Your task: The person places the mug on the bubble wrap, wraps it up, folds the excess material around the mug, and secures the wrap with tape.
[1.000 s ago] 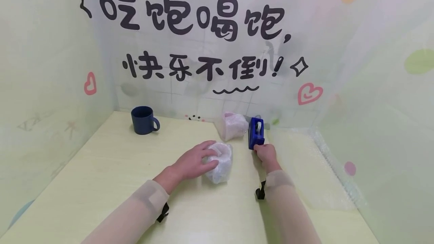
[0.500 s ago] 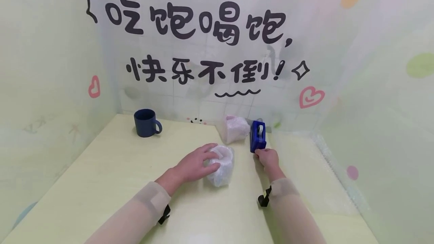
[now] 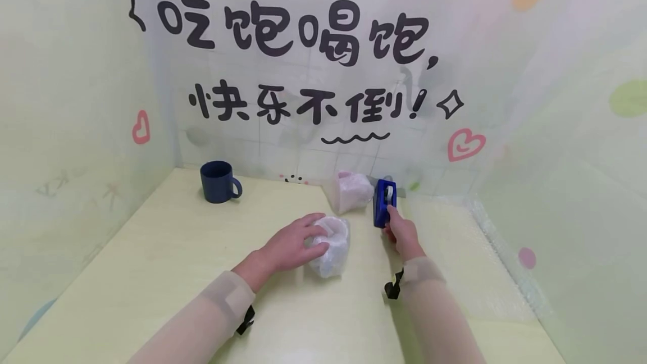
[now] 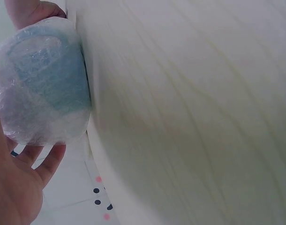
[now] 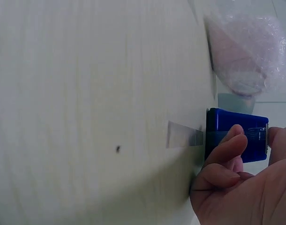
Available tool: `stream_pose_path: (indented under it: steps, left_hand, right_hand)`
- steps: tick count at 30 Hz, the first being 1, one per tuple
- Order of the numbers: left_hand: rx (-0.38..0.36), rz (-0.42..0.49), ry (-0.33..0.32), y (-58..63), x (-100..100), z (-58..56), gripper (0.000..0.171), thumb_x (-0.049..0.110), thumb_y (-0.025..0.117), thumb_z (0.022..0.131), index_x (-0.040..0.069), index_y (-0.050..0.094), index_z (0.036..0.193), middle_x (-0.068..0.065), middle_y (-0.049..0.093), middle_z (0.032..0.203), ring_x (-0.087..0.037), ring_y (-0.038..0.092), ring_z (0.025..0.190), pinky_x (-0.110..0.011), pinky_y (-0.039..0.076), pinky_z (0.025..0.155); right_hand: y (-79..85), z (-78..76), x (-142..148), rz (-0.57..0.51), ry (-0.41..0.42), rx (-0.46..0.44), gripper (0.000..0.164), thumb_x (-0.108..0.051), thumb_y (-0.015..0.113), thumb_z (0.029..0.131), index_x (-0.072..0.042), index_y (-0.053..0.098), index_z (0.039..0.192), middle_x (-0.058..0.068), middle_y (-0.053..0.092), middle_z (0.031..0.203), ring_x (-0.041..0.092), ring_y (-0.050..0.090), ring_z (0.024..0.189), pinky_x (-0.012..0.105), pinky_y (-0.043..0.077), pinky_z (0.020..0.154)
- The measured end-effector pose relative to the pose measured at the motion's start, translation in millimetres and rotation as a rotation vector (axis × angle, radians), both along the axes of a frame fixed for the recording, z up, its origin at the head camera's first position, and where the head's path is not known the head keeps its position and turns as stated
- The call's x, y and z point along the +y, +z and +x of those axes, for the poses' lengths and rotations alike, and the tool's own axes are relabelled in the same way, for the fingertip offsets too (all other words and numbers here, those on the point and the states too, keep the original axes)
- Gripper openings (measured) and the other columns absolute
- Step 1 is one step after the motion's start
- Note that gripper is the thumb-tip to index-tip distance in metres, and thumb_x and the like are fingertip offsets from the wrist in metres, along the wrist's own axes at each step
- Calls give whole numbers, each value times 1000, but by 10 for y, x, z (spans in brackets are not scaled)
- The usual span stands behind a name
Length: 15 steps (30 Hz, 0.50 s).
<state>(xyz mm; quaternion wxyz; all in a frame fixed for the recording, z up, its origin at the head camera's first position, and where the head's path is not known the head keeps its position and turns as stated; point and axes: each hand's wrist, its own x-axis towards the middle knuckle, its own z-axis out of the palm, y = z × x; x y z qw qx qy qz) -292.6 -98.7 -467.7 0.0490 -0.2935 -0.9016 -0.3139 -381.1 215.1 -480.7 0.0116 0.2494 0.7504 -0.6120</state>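
My left hand (image 3: 290,243) grips a light-blue cup wrapped in bubble wrap (image 3: 331,249), standing on the table. In the left wrist view, fingers (image 4: 51,164) lie against the wrapped cup (image 4: 44,89). At the front end of a blue tape dispenser (image 3: 382,204) is my right hand (image 3: 404,235). Its thumb rests on the dispenser's cutter end, and its fingers (image 5: 222,150) curl before the front face in the right wrist view. There, a clear strip resembling tape (image 5: 184,136) shows at the dispenser's foot. Beside the dispenser stands a pink cup in bubble wrap (image 3: 351,192).
A dark blue mug (image 3: 217,182) stands at the back left, its handle to the right. A sheet of bubble wrap (image 3: 470,263) lies along the table's right side. Walls with printed lettering enclose the table (image 3: 151,263) at the back and sides.
My right thumb has moved up from the dispenser's lower front edge onto its cutter end. The left hand keeps its hold on the wrapped cup. The head view has shifted slightly.
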Motion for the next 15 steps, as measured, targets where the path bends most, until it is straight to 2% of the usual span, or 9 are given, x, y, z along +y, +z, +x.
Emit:
stream_pose_path:
  steps: [4, 7, 12, 15]
  left_hand:
    - [10, -1, -5, 31, 1, -4, 46, 42, 63, 105, 9, 76, 133, -16, 49, 170, -42, 51, 153, -59, 45, 125]
    - [7, -3, -8, 41, -2, -1, 46, 42, 63, 105, 9, 76, 133, -16, 48, 170, -43, 51, 154, -59, 45, 125]
    - [-12, -7, 0, 35, -11, 17, 46, 43, 63, 105, 10, 76, 134, -15, 48, 171, -42, 50, 154, -59, 45, 125]
    - [-10, 0, 3, 36, -20, 29, 45, 43, 63, 105, 10, 76, 133, -15, 48, 171, -42, 51, 154, -59, 46, 124]
  right_hand:
    - [-36, 67, -27, 45, -26, 29, 63, -60, 55, 108, 2, 62, 119, -3, 64, 71, 10, 56, 61, 24, 47, 62]
    - [-70, 140, -42, 74, -36, 68, 58, -55, 52, 110, 0, 64, 124, -1, 68, 78, 12, 57, 65, 26, 48, 65]
    - [-64, 242, -79, 166, -57, 124, 55, -47, 51, 109, -1, 79, 116, 10, 68, 100, 19, 54, 79, 30, 43, 70]
    - [-29, 248, -98, 200, -56, 130, 59, -49, 51, 108, 2, 78, 123, 18, 70, 119, 25, 57, 96, 32, 44, 79]
